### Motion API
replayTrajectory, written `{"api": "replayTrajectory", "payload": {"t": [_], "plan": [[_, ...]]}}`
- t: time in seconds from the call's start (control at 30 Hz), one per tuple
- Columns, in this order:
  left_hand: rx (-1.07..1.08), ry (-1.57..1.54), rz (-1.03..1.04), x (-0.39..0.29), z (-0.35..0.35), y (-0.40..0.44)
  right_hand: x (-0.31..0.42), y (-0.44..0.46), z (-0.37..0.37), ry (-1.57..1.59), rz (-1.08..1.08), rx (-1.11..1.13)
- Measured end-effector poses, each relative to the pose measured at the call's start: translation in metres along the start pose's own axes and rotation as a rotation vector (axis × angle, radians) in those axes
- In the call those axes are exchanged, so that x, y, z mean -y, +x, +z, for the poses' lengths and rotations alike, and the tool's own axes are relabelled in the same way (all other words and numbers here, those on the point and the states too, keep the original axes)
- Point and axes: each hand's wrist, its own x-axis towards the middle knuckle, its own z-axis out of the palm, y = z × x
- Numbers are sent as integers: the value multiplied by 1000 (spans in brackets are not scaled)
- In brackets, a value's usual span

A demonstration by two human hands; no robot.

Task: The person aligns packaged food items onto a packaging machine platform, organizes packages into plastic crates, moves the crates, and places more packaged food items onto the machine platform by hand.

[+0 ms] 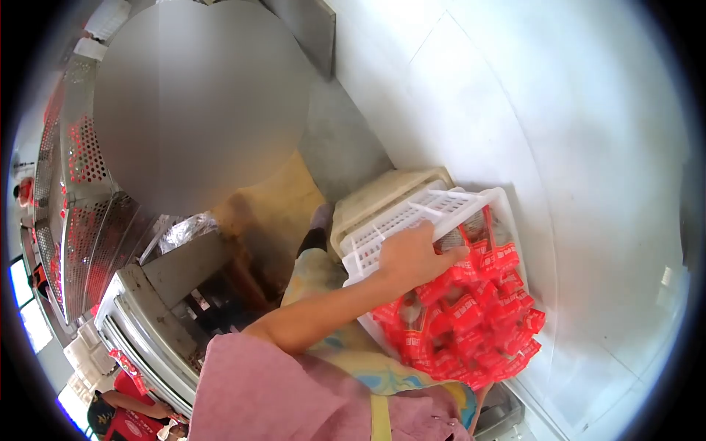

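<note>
My left hand [415, 253] is closed over the rim of a white plastic basket [471, 206], its thumb on the inner side. The basket is tilted and heaped with red printed packets [471, 316], some with clear parts. Only a sliver of my right arm shows at the bottom, below the packets; its hand is hidden behind the load. Another pale crate [390, 191] stands directly behind the basket.
A pale wall [588, 147] rises close on the right. Perforated metal panels [88, 220] and a metal-edged machine [147, 316] stand left. A person in red [132, 419] is at the lower left. A large blur hides the upper left.
</note>
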Motion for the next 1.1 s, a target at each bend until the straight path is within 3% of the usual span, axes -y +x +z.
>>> {"api": "replayTrajectory", "payload": {"t": [0.77, 0.87, 0.93, 1.07, 1.1], "plan": [[-180, -11, 178, 21, 22, 15, -13, 0, -3, 33, -133, 47], [-247, -63, 346, 29, 24, 18, -24, 6, -14, 37, -199, 86], [-430, -278, 454, 42, 28, 24, -30, 12, -23, 10, -266, 94], [-577, -355, 545, 47, 16, -53, -44, 16, -45, 220, -195, 278], [-555, -163, 489, 58, 19, -72, -46, 17, -54, 299, -147, 349]]}}
